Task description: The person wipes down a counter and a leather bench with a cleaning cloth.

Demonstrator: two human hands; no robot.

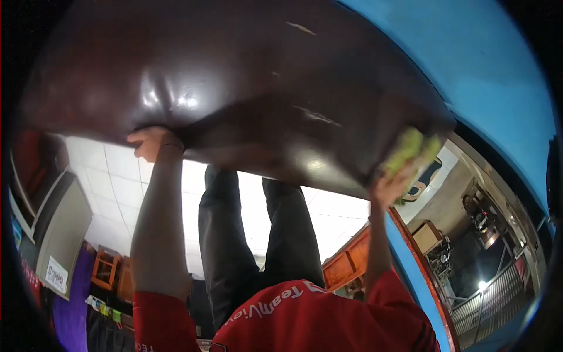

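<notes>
A large, shiny dark brown leather-like cushion [246, 76] fills the upper part of the view, with pale scuffs on its surface. At its near edge, my left hand [153, 142] is closed with fingers curled, and creases run out from it in the covering. Over at the right end, my right hand [392, 185] grips a yellow-green cloth [410, 151] against the cushion's surface. That hand and the cloth are smeared by motion.
A blue wall [469, 53] borders the cushion on the far right. Light tiled floor [117, 167] lies below, under my legs [223, 223]. Wooden furniture [349, 261] stands at the right, beside an open doorway [422, 276]. A grey panel with a white label [57, 274] is at the left.
</notes>
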